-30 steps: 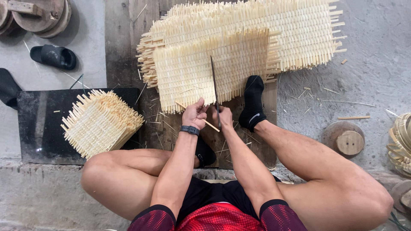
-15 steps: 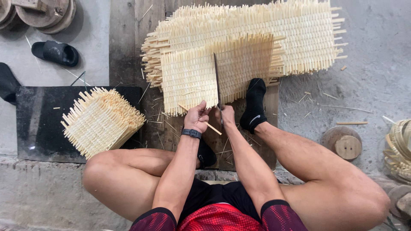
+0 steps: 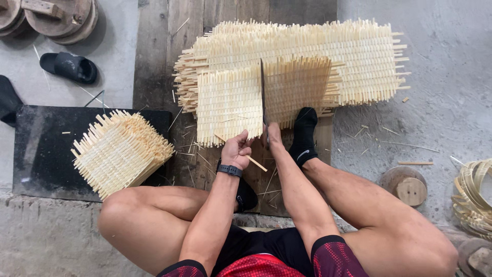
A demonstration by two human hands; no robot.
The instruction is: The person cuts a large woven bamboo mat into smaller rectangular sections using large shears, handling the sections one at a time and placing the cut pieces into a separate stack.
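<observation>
A small woven bamboo mat lies on top of a long stack of woven mats on a wooden board. A long dark knife blade stands on edge across the small mat. My right hand grips the knife's handle at the mat's near edge. Just to its left, my left hand, with a black wristband, is closed on a thin bamboo stick. My foot in a black sock presses on the mat's right near corner.
A pile of cut woven squares rests on a black slab at left. Black sandals and round wooden blocks lie at top left. A wooden stump and coiled bamboo strips sit at right.
The view has drifted a little. The knife blade reaches slightly farther across the small mat. Both hands stay at the mat's near edge.
</observation>
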